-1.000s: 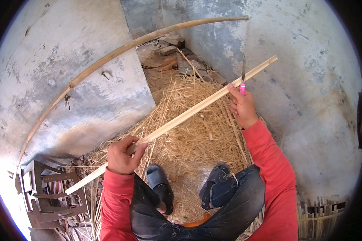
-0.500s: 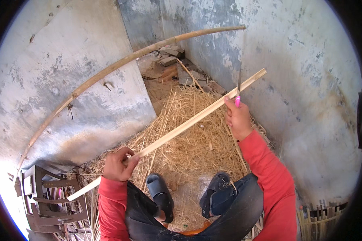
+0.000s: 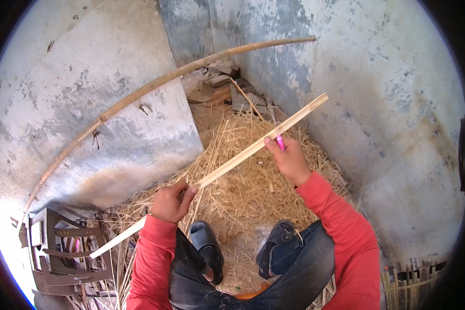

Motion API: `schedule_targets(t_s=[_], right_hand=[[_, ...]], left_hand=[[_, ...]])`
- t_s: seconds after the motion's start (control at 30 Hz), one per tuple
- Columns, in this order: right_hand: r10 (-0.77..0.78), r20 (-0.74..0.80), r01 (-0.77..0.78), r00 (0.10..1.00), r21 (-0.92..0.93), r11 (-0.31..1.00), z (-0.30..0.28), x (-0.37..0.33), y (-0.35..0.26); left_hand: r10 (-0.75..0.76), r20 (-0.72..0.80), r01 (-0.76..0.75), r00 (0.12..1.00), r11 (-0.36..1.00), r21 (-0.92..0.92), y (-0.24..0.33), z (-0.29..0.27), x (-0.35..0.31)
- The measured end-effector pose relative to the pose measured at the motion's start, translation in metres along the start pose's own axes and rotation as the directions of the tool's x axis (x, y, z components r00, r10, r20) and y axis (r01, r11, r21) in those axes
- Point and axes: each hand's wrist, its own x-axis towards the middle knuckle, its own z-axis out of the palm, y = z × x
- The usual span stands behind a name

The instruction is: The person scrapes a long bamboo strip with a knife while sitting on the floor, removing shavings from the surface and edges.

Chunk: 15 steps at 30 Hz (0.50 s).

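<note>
A long, pale split bamboo strip (image 3: pixel 237 157) slants across in front of me, its far end up at the right and its near end low at the left. My left hand (image 3: pixel 171 202) is closed round its lower part, thumb along the top. Farther up, my right hand (image 3: pixel 293 160) pinches the strip with the thumb on it. That hand also grips a knife by its pink handle (image 3: pixel 280 142); the blade barely shows at the strip.
Bamboo shavings (image 3: pixel 274 188) heap on the floor between my feet and the corner. A curved bamboo pole (image 3: pixel 139 93) arches ahead at the left. A broken wooden frame (image 3: pixel 75 232) stands at lower left, bricks (image 3: pixel 220 75) lie in the corner, and a slatted basket (image 3: pixel 411 281) is at lower right.
My right hand with the knife has come down and left, nearer to me. The left hand has shifted up and right. The strip's far end has moved slightly left and down.
</note>
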Motion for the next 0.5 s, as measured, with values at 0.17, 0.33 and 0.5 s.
schedule_targets(t_s=[0.17, 0.33, 0.5], right_hand=[[-0.172, 0.11, 0.204, 0.979, -0.519, 0.83, -0.035, 0.022, -0.062], [-0.603, -0.175, 0.301, 0.778, -0.739, 0.603, -0.066, 0.137, -0.174], [-0.707, -0.256, -0.152, 0.659, -0.966, 0.208, -0.193, 0.277, -0.237]], left_hand=[[0.023, -0.076, -0.019, 0.997, 0.999, 0.048, -0.006, 0.011, 0.006], [-0.011, -0.075, 0.016, 0.997, 0.997, 0.073, -0.015, 0.022, 0.015], [0.002, -0.068, 0.0, 0.998, 0.999, 0.036, -0.005, 0.043, 0.029]])
